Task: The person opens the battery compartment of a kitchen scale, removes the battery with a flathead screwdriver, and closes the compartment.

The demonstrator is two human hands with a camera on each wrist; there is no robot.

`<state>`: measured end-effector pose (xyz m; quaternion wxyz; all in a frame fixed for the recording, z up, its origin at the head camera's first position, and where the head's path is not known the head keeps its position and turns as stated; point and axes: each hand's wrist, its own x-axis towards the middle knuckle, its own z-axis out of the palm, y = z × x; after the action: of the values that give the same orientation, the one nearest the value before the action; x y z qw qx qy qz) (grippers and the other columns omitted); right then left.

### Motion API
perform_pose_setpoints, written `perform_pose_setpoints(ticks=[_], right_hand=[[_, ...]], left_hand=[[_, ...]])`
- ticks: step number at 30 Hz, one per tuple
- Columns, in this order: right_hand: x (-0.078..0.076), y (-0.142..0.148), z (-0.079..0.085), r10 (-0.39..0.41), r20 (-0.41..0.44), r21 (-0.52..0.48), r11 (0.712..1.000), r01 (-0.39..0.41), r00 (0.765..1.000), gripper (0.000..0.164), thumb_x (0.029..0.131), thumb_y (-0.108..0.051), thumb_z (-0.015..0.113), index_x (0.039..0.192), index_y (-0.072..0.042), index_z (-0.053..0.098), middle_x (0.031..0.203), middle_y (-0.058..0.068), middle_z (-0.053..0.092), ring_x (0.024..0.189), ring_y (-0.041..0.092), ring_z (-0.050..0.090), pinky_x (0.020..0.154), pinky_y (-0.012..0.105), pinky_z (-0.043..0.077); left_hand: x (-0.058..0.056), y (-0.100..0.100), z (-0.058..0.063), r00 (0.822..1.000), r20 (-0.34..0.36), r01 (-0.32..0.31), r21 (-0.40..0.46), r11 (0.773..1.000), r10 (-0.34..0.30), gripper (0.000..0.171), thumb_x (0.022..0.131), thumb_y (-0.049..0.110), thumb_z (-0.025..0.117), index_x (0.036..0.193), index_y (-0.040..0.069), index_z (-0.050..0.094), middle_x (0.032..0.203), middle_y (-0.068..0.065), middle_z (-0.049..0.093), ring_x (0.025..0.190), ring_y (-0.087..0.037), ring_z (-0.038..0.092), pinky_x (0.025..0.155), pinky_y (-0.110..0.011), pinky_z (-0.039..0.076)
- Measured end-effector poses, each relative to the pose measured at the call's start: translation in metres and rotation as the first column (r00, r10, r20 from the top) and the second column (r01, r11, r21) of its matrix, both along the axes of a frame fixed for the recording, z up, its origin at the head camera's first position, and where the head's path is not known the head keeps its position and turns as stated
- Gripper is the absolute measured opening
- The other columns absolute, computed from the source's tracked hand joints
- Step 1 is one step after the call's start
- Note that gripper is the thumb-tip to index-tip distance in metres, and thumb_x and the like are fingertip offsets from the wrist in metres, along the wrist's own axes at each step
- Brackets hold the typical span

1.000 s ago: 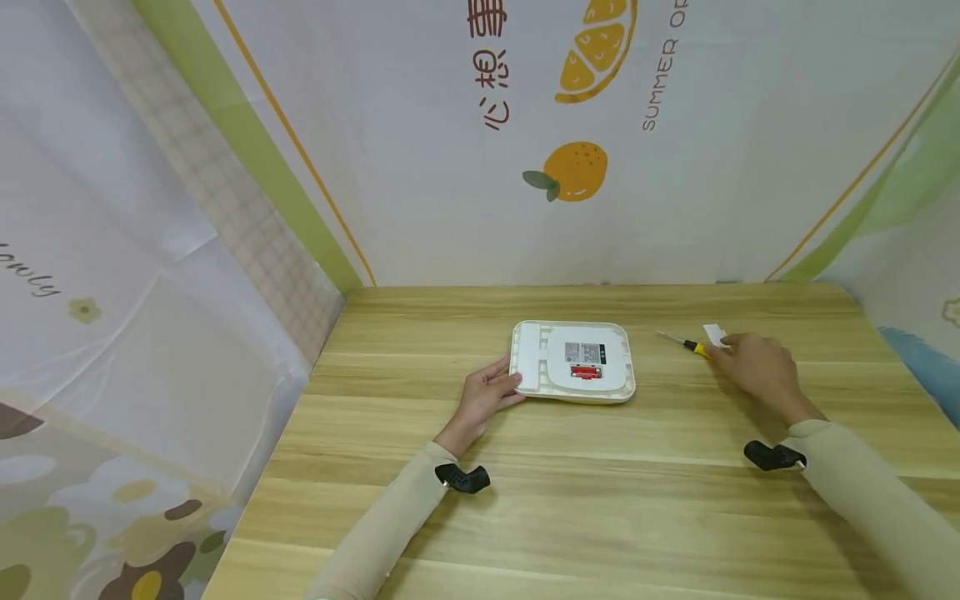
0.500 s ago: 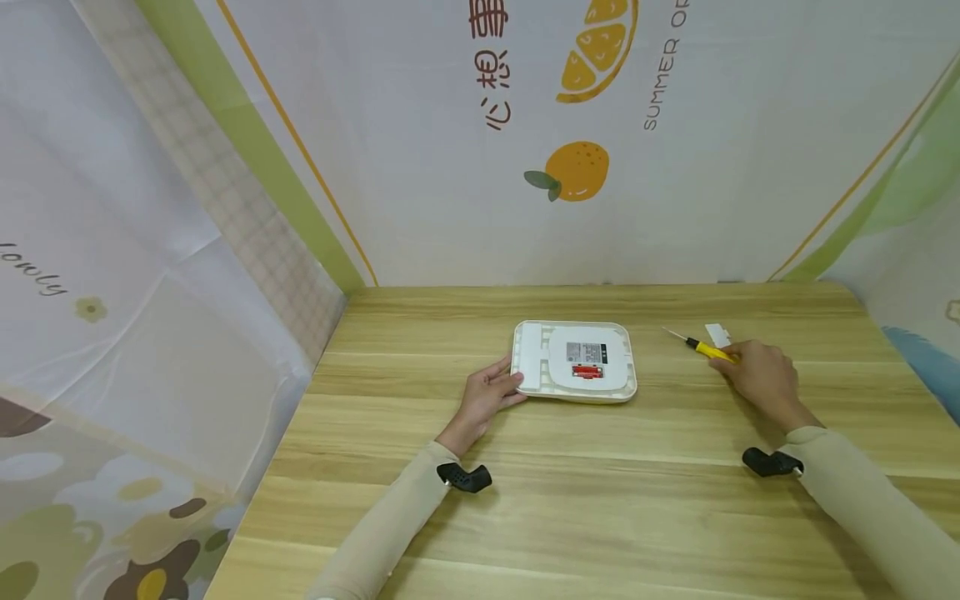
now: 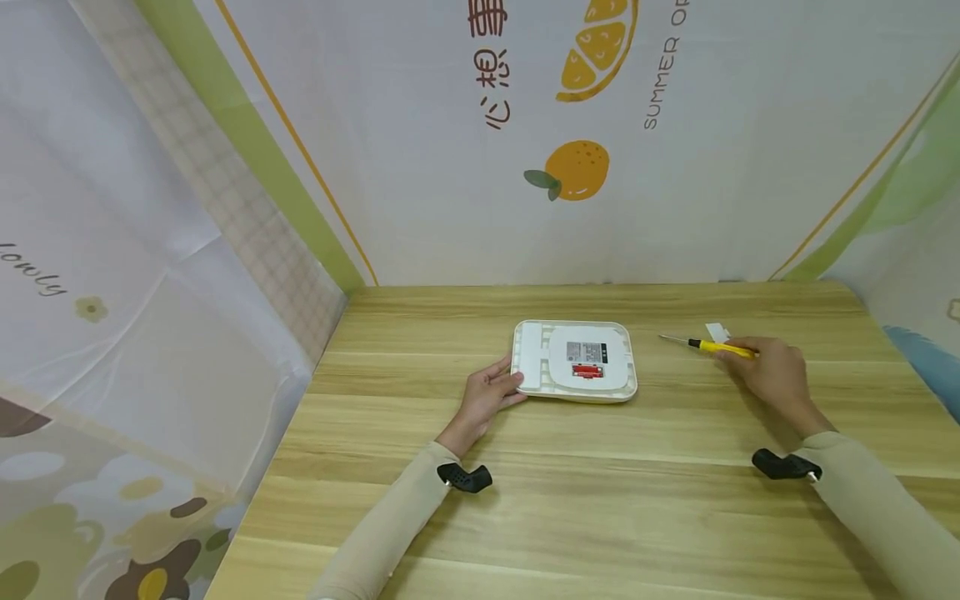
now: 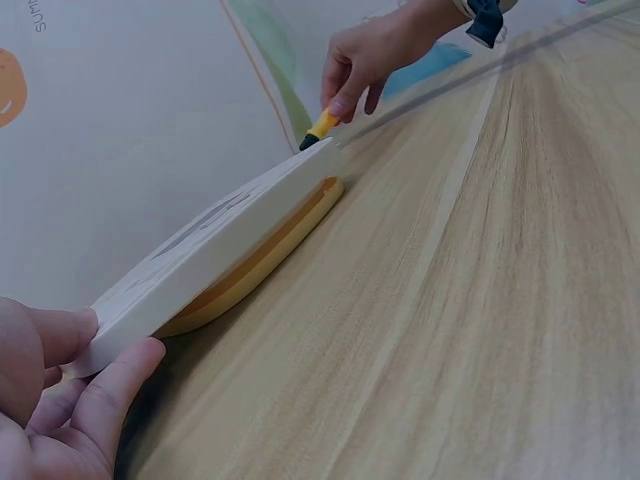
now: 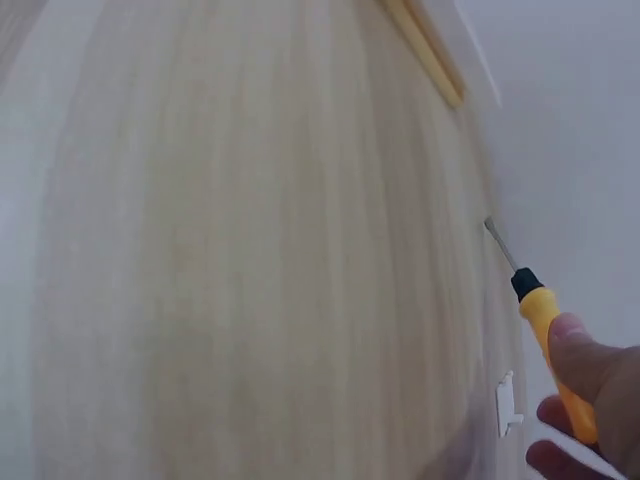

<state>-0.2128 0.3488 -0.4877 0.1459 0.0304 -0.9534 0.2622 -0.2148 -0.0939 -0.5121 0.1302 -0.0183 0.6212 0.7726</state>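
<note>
A white rectangular device (image 3: 532, 358) lies with its labelled underside up. Its uncovered battery compartment shows red batteries (image 3: 587, 372). My left hand (image 3: 482, 400) pinches its left edge, thumb on top and fingers below; in the left wrist view the near end of the device (image 4: 150, 300) is tilted up off the table, over a yellowish lower part (image 4: 270, 265). On the right, my right hand (image 3: 776, 375) holds a screwdriver (image 3: 723, 347) by its yellow handle, the metal tip pointing left toward the device. A small white battery cover (image 5: 506, 404) lies on the table beside that hand.
The wood-grain table (image 3: 600, 500) runs back to a white printed cloth (image 3: 450, 225). Another patterned cloth (image 3: 150, 333) hangs along the left side. A black wrist camera (image 3: 463, 478) sits on the left sleeve, and another black camera (image 3: 783, 464) on the right.
The right hand has picked up the screwdriver by its handle and shifted slightly right, away from the battery cover. The left hand and the device have stayed put.
</note>
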Motion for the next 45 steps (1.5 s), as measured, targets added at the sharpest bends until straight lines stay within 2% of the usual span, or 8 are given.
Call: perform_pose_setpoints(ticks=[10, 13, 17, 22, 25, 38, 41, 45], right_hand=[[0.007, 0.001, 0.014, 0.012, 0.130, -0.372, 0.927, 0.038, 0.991, 0.045, 0.096, -0.040, 0.074, 0.117, 0.000, 0.073, 0.092, 0.000, 0.075, 0.071, 0.007, 0.056, 0.053, 0.015, 0.049], [0.008, -0.003, 0.018, 0.130, 0.143, -0.720, 0.694, 0.013, 0.981, 0.025, 0.096, -0.026, 0.074, 0.112, -0.006, 0.074, 0.090, -0.013, 0.074, 0.077, -0.001, 0.067, 0.068, 0.015, 0.061], [0.010, -0.014, 0.027, 0.265, 0.069, -0.977, 0.213, 0.011, 0.962, 0.013, 0.096, -0.008, 0.070, 0.109, -0.008, 0.073, 0.102, -0.002, 0.077, 0.094, 0.013, 0.075, 0.085, 0.028, 0.063], [0.012, -0.030, 0.043, 0.336, -0.019, -0.990, -0.135, 0.028, 0.942, 0.018, 0.101, -0.003, 0.060, 0.118, -0.002, 0.066, 0.113, 0.006, 0.072, 0.103, 0.021, 0.074, 0.093, 0.033, 0.061], [0.012, -0.040, 0.050, 0.357, -0.060, -0.970, -0.240, 0.030, 0.932, 0.020, 0.103, -0.002, 0.055, 0.120, -0.001, 0.065, 0.116, 0.008, 0.070, 0.106, 0.023, 0.072, 0.094, 0.036, 0.061], [0.017, -0.077, 0.058, 0.318, -0.190, -0.956, -0.274, -0.101, 0.929, 0.019, 0.103, 0.001, 0.051, 0.122, -0.001, 0.055, 0.112, 0.013, 0.069, 0.097, 0.028, 0.075, 0.090, 0.041, 0.062], [0.019, -0.087, 0.058, 0.278, -0.194, -0.972, -0.186, -0.145, 0.941, 0.022, 0.102, -0.002, 0.054, 0.124, -0.001, 0.049, 0.112, 0.011, 0.069, 0.099, 0.023, 0.074, 0.090, 0.038, 0.062], [0.021, -0.100, 0.055, 0.225, -0.185, -0.979, 0.048, -0.201, 0.956, 0.026, 0.103, -0.008, 0.057, 0.126, -0.003, 0.048, 0.114, 0.007, 0.067, 0.102, 0.014, 0.072, 0.088, 0.033, 0.061]], left_hand=[[0.000, 0.000, 0.001, 1.000, 0.005, 0.002, 0.007, 1.000, -0.002, 0.056, 0.101, 0.000, 0.062, 0.153, -0.001, 0.042, 0.134, -0.031, 0.059, 0.088, -0.013, 0.069, 0.093, -0.037, 0.063], [0.000, 0.000, 0.000, 1.000, 0.001, 0.001, 0.005, 1.000, -0.001, 0.055, 0.101, 0.000, 0.061, 0.153, -0.001, 0.042, 0.134, -0.031, 0.058, 0.088, -0.013, 0.069, 0.093, -0.038, 0.063], [0.000, -0.001, 0.000, 1.000, 0.001, 0.002, 0.011, 1.000, -0.002, 0.054, 0.102, -0.001, 0.061, 0.153, -0.001, 0.043, 0.134, -0.031, 0.058, 0.086, -0.013, 0.068, 0.093, -0.037, 0.063], [-0.001, -0.001, -0.001, 1.000, -0.004, 0.004, 0.017, 1.000, -0.004, 0.054, 0.102, -0.001, 0.060, 0.153, -0.002, 0.042, 0.134, -0.031, 0.058, 0.089, -0.013, 0.069, 0.092, -0.037, 0.063], [-0.002, -0.001, -0.002, 1.000, -0.004, 0.002, 0.015, 1.000, -0.002, 0.054, 0.102, -0.001, 0.060, 0.153, -0.002, 0.042, 0.133, -0.031, 0.059, 0.089, -0.013, 0.069, 0.092, -0.036, 0.063], [-0.001, 0.000, -0.002, 1.000, 0.010, -0.011, 0.014, 1.000, 0.011, 0.055, 0.101, -0.002, 0.061, 0.153, -0.001, 0.043, 0.130, -0.030, 0.060, 0.089, -0.014, 0.069, 0.090, -0.035, 0.064], [0.000, 0.000, -0.001, 1.000, 0.006, -0.012, 0.015, 1.000, 0.012, 0.055, 0.101, -0.002, 0.061, 0.153, -0.002, 0.043, 0.131, -0.031, 0.060, 0.088, -0.014, 0.069, 0.090, -0.035, 0.064], [0.000, 0.001, -0.001, 1.000, 0.004, -0.011, 0.016, 1.000, 0.011, 0.055, 0.101, -0.002, 0.061, 0.153, -0.002, 0.043, 0.131, -0.031, 0.060, 0.087, -0.014, 0.069, 0.090, -0.035, 0.064]])
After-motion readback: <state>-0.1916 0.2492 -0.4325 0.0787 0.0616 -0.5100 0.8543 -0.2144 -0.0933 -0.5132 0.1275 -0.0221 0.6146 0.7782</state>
